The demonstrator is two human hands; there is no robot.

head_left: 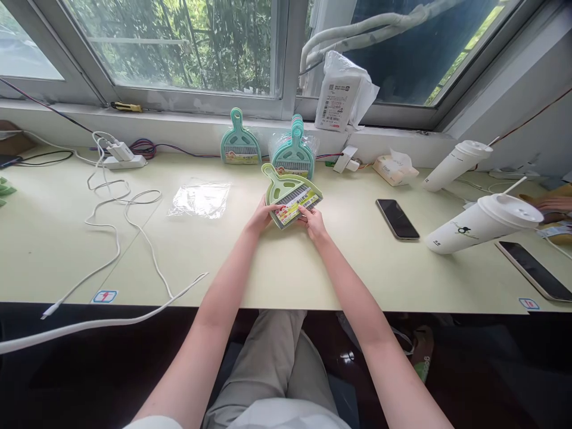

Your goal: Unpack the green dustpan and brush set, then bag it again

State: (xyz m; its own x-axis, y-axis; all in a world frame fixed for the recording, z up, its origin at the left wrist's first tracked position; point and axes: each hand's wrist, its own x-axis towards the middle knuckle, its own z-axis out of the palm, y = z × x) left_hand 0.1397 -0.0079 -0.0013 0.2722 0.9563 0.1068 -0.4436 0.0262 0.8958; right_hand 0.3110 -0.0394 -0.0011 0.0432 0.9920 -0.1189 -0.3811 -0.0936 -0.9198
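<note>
Both my hands hold a small light-green dustpan and brush set with a colourful paper label, just above the pale table. My left hand grips its left lower edge and my right hand grips its right lower edge at the label. Behind it, against the windowsill, a single teal dustpan set leans upright, and a stack of teal sets in a plastic bag stands to its right. An empty clear plastic bag lies flat to the left of my hands.
White cables trail over the table's left side from a power strip. Right of my hands lie a black phone, two white lidded cups, a tissue pack and another phone. A white parcel sits on the sill.
</note>
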